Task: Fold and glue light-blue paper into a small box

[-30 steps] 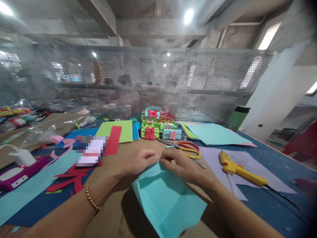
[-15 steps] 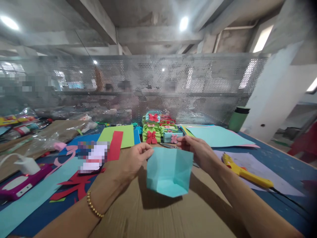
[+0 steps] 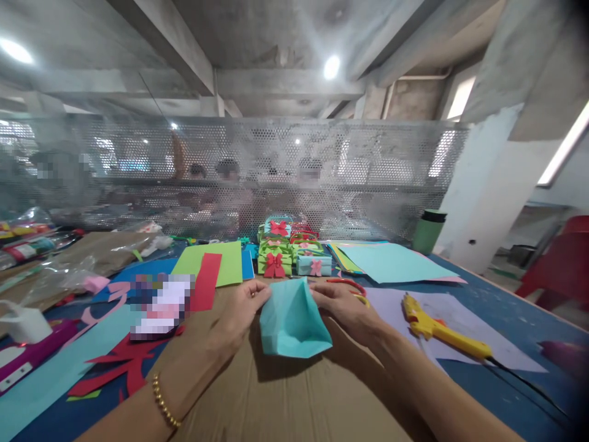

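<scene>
A turquoise sheet of folded paper [image 3: 288,328], shaped like a small open box or pouch, is held just above a brown cardboard sheet [image 3: 257,408]. My left hand [image 3: 243,310] pinches its upper left edge between thumb and fingers. At the upper right, my right hand [image 3: 347,307] grips the paper's edge, with that side bent inward to a peak; its fingertips are partly hidden behind the paper. Scissors [image 3: 350,284] with red and yellow handles lie just behind my right hand. Small finished paper bags [image 3: 275,264] with bows are stacked beyond the paper.
A yellow glue gun [image 3: 442,331] rests on lilac paper at right, its cord trailing forward. Coloured sheets [image 3: 396,261] and a green bottle [image 3: 427,233] stand farther back. Red paper scraps [image 3: 122,362], a phone-like blurred item and a purple power strip [image 3: 39,353] lie left.
My right hand has closed on the paper's right side and bent it inward, to the left. The scissors' handles now show behind that hand. The view has shifted slightly.
</scene>
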`<control>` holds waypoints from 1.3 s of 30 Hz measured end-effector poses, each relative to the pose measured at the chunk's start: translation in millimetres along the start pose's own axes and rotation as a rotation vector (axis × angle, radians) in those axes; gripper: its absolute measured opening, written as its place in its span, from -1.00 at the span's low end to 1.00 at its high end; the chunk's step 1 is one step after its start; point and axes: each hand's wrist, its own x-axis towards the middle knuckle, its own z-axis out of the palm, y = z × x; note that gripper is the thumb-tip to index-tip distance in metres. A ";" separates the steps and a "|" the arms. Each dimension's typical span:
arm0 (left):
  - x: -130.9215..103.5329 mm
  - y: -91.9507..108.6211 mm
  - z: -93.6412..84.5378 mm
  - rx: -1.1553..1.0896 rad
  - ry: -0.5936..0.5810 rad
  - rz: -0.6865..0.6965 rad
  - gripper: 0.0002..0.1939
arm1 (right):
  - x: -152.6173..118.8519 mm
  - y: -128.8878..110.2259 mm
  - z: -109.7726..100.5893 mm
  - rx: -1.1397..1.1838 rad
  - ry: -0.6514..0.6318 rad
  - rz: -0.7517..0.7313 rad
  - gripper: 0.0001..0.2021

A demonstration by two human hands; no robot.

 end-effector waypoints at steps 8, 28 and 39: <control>-1.1 -0.5 2.9 -0.042 -0.103 -0.013 -0.56 | 2.1 1.6 3.5 -0.075 0.104 -0.052 -0.53; -15.9 -2.8 12.6 -0.006 -0.291 -0.081 -0.42 | 1.3 4.0 20.6 -0.350 0.040 -0.101 -0.73; -12.1 0.3 8.7 0.132 -0.244 0.063 -0.51 | -3.0 -0.6 28.1 -0.463 0.068 -0.130 -0.76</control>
